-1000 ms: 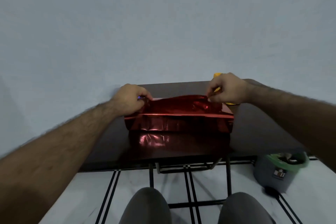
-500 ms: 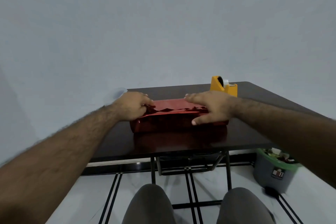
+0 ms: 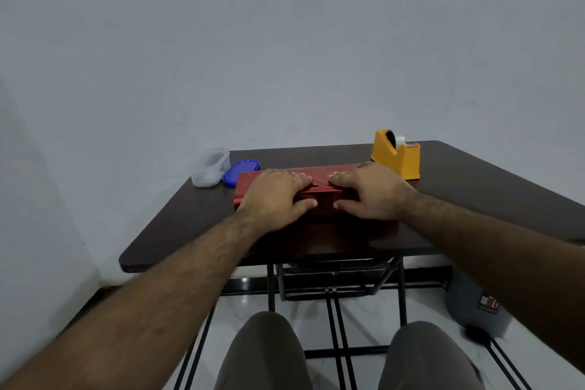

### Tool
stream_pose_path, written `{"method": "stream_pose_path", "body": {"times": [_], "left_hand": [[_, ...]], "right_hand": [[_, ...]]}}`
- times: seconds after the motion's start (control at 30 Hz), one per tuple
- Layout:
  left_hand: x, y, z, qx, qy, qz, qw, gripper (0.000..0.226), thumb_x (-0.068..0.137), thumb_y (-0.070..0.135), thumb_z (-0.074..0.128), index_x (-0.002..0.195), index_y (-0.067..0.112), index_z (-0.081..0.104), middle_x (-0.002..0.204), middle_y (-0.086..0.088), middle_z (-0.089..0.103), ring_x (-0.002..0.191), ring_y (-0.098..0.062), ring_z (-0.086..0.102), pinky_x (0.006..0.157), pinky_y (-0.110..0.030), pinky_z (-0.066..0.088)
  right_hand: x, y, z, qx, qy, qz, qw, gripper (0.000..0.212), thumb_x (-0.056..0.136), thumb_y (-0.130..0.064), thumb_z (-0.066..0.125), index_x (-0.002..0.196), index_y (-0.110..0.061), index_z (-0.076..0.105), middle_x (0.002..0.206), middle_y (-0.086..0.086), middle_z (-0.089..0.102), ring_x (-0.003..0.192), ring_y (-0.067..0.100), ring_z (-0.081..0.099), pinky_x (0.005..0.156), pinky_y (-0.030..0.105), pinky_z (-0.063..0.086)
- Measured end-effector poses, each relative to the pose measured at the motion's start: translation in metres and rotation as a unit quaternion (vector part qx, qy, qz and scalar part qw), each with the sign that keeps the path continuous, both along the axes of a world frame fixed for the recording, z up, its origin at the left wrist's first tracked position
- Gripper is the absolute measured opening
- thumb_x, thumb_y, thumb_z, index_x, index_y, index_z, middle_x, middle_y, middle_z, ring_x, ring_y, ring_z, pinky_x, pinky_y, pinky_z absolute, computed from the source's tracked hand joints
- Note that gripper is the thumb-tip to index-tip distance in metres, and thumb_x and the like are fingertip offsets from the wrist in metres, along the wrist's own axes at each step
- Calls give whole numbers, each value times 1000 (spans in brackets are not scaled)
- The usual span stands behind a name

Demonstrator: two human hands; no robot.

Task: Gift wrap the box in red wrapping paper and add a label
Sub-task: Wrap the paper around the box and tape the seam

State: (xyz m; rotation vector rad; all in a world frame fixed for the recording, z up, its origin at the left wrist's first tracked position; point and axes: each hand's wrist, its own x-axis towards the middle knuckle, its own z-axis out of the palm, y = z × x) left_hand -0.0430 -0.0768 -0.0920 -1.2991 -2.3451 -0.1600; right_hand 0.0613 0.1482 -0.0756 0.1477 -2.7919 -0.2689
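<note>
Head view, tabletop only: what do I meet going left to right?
Clear plastic container → blue lid → left hand pressing the red-wrapped box → right hand pressing the same box → yellow tape dispenser.

Box: wholly covered by the red wrapping paper [image 3: 316, 172]; none of its own surface showed.
Paper's top seam: mostly hidden under the left hand [image 3: 274, 199] and the right hand [image 3: 372, 191]; only a short jagged stretch showed between them.
Label: could not be told anywhere on the bench [image 3: 190, 215].
Tape dispenser [image 3: 395, 158]: its lower near corner sat behind the right hand; the tape roll was too small to read.
Clear container [image 3: 210, 167]: contents too faint to tell.
Grey bin [image 3: 481, 307]: half hidden by the right forearm, its sticker blurred.
Forearms and knees: cut off by the frame's lower edge.
</note>
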Motion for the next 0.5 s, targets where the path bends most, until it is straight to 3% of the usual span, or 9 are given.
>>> {"method": "stream_pose_path", "body": {"times": [0.1,0.2,0.3,0.5], "left_hand": [[-2,2,-9,29,33,20,999,61,97,60,60,144,23,66,143,2,69,138,-18,58,122,-41,35],[-5,8,-11,72,35,41,996,53,86,62,59,120,24,76,115,4,77,113,-17,68,110,-41,44],[-4,16,-12,95,6,52,994,40,84,60,61,100,25,72,94,10,70,92,-14,65,102,-38,47],[-9,20,-16,124,-4,44,991,29,84,54,71,91,25,69,82,13,64,79,-11,57,98,-37,47]], "right_hand": [[-3,2,-5,-47,10,-1,999,76,92,-74,33,149,-30,57,147,-9,63,133,22,61,116,46,44],[-7,4,-8,-46,31,12,998,59,99,-61,50,145,-27,62,145,-6,65,132,20,62,117,44,43],[-8,2,-8,-41,52,12,998,51,100,-54,61,142,-25,66,140,-5,69,129,16,64,120,41,39],[-8,-1,-7,-77,71,-10,994,44,96,-52,69,134,-29,72,128,-6,75,124,22,63,109,36,48]]}}
